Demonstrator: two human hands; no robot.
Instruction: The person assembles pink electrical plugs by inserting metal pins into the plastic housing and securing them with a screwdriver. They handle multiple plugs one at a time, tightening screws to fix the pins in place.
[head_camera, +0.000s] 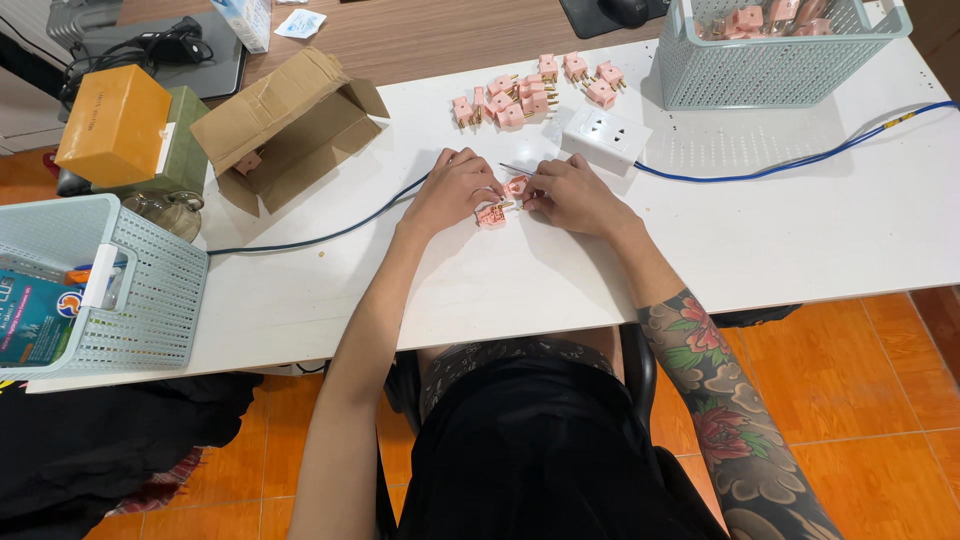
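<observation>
Fingers of both my hands meet over a small pink plug piece at the middle of the white table. My left hand lies curled with its fingertips pinched on the left side of that piece, and my right hand closes on it from the right, so the piece is held between the two just above the tabletop. A thin metal tool pokes out on the far side of my hands; I cannot tell which hand has it. A second pink plug piece, with brass pins showing, lies on the table just near of the first, touching or almost touching my left fingertips. Farther off sits a heap of pink plug parts, and just to its right and nearer a white socket block, from which a blue cable runs right. A dark cable trails away left. At the far right stands a pale green basket with more pink parts inside, at the far left an open cardboard box, and at the near left another pale basket.
</observation>
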